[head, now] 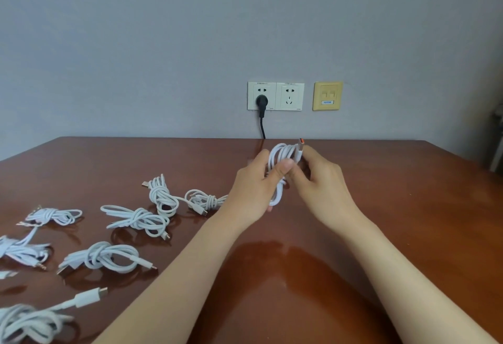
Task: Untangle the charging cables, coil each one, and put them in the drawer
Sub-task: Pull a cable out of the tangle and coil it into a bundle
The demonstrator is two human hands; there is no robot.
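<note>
My left hand (254,185) grips a white charging cable (280,157) gathered into loops, thumb pressed across the bundle. My right hand (319,177) pinches the same cable near its orange-tipped USB plug (301,144), which sticks up above the loops. Both hands hover over the middle of the brown table (381,221). Several more white cables lie on the left of the table, each knotted into a bundle, such as a bundle (162,196) near my left wrist and another bundle (106,258) nearer me. No drawer is in view.
A grey wall stands behind the table with two white sockets (275,96) and a yellow data plate (328,95). A black plug with its cord (261,114) hangs from the left socket down behind the table's far edge.
</note>
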